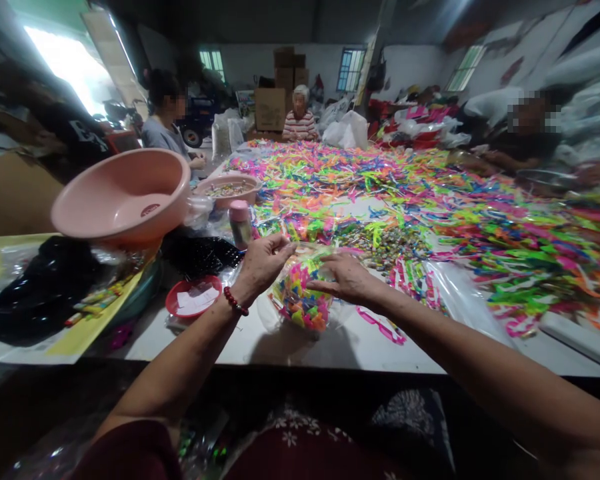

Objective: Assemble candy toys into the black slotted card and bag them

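A clear plastic bag [304, 303] filled with pink, blue, orange and green plastic pieces stands at the table's front edge. My left hand [266, 263], a red bead bracelet on its wrist, has thumb and fingers pinched together at the bag's upper left. What lies between those fingertips is too small to make out. On the other side, my right hand [349, 277] reaches over the bag's upper right, its thumb and fingers apart. Pink plastic glasses [381, 325] lie right of the bag. Behind it is a pile of small wrapped pieces [385, 243].
Colourful plastic strips [360, 170] cover much of the table [405, 357]. On the left are a large pink basin [120, 193], a smaller filled basin [230, 187], a pink-lidded jar [240, 223], a red bowl [194, 300] and a black bag [40, 293]. Several people sit around the table.
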A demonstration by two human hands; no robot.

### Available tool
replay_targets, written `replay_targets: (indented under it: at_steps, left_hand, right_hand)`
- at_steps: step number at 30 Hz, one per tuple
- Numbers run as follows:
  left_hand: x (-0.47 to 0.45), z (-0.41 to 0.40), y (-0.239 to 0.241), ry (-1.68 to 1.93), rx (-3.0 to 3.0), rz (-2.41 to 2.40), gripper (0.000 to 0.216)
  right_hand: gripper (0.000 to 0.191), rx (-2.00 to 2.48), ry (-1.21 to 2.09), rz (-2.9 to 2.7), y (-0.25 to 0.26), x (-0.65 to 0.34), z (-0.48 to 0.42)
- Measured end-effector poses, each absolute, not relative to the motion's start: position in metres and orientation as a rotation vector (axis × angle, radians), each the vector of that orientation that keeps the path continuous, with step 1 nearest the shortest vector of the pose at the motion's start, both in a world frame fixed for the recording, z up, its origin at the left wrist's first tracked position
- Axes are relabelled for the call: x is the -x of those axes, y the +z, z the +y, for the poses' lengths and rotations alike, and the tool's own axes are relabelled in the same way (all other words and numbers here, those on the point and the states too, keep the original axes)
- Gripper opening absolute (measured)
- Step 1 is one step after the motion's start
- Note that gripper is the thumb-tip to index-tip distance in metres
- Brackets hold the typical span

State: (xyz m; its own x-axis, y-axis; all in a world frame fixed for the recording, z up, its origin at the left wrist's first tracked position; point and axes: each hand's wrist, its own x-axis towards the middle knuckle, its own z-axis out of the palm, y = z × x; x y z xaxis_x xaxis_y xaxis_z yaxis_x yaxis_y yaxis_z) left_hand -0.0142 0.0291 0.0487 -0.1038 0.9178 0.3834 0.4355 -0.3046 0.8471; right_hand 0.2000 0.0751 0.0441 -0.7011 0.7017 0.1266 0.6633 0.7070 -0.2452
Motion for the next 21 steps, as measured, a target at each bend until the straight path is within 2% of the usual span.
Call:
replay_targets:
  at_steps: [5, 8, 10, 12, 15, 18, 21]
  left_hand:
    - [0.015, 0.029, 0.052, 1.359, -1.71, 1.444, 0.033]
    - [0.02, 0.022, 0.057, 1.265, -1.683, 1.27, 0.04]
    - [0.03, 0.016, 0.056, 1.206, -1.671, 1.06, 0.056]
    - [0.046, 0.01, 0.048, 1.191, -1.67, 0.844, 0.084]
    - [0.073, 0.006, 0.027, 1.156, -1.701, 0.696, 0.118]
    - [0.084, 0.006, 0.014, 1.042, -1.751, 0.783, 0.127]
    - [0.07, 0.002, 0.023, 0.969, -1.828, 0.97, 0.121]
  right_hand:
    - [0.05, 1.137, 0.532, -2.564, 0.045, -0.203, 0.077]
    - [0.039, 0.966, 0.531, -2.506, 0.059, -0.212, 0.067]
    - [0.034, 0.89, 0.442, -2.456, 0.071, -0.225, 0.053]
    - [0.038, 0.859, 0.293, -2.386, 0.079, -0.243, 0.039]
    - [0.062, 0.879, 0.095, -2.346, 0.075, -0.27, 0.022]
    - [0.074, 0.886, 0.091, -2.452, 0.056, -0.286, 0.017]
    - [0.061, 0.745, 0.077, -2.507, 0.038, -0.275, 0.027]
